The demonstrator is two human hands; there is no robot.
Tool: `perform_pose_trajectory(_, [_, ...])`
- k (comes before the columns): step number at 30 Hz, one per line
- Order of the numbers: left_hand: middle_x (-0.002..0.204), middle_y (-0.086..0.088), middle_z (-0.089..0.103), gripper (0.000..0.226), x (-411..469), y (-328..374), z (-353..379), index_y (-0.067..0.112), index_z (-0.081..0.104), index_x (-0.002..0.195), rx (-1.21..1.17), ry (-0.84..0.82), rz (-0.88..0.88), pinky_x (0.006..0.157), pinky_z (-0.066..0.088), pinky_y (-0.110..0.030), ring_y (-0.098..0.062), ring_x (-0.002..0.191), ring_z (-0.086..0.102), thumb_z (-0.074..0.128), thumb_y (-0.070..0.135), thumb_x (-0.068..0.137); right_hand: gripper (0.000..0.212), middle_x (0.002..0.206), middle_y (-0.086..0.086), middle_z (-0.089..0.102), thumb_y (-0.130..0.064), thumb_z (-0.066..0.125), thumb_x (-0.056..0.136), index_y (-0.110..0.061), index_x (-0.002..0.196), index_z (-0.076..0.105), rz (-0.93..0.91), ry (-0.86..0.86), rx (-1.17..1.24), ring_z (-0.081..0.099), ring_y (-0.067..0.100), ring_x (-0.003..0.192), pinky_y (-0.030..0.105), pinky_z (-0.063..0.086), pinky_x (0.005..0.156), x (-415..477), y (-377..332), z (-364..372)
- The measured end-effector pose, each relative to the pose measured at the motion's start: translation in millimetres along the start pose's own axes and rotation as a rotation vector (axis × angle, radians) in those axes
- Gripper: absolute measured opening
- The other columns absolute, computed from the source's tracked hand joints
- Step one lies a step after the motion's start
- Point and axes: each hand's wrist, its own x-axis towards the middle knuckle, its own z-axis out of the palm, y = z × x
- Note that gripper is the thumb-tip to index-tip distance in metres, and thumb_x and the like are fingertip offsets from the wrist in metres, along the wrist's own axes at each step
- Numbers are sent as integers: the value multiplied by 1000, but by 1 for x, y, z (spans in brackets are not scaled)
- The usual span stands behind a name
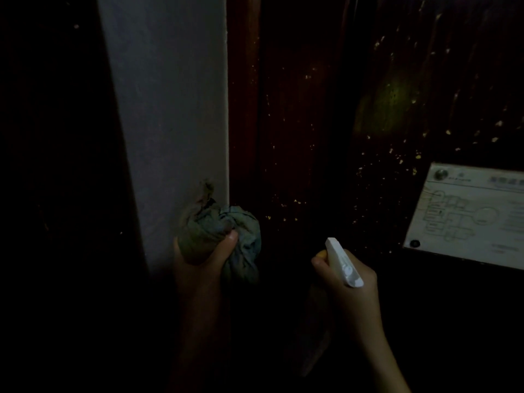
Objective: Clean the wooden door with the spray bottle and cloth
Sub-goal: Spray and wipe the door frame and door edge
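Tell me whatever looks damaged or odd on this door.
The wooden door is flecked with pale specks and streaks, thickest above the white notice at right. Chipped finish or spray droplets: too dark to tell. Nothing else stands out.

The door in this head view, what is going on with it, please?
A person is cleaning the dark wooden door. The left hand grips a bunched cloth low down, by the edge of the pale wall. The right hand holds a white spray bottle, with its nozzle aimed up at the door. Pale specks cover the wood. A white diagram sign is fixed on the right. Whether the cloth touches the wood is too dark to tell.
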Motion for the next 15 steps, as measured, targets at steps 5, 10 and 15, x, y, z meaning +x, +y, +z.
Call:
perform_pose_trajectory(5, [123,-11,71,57,1,0,-3,4,57,134,-15,-13,9,78,60,-22,-18,105,72,75,-1,80,25,57,1,48,-4,66,86,-2,66,50,36,9,11,46,14,53,29,39,51,-1,3,1])
perform_pose_trajectory(10, [119,-13,72,55,1,-3,-3,2,57,132,-41,-8,0,75,61,-25,-22,102,74,74,-3,81,27,54,-4,52,-6,65,87,-10,63,54,37,19,-5,49,6,50,21,41,48,-2,2,2])
perform_pose_trajectory(15, [120,-14,72,62,1,-3,-3,2,58,131,-55,2,-3,81,61,-32,-23,103,73,82,5,74,26,57,2,45,-10,65,86,-2,67,49,78,30,30,43,16,53,34,37,53,-3,5,3])
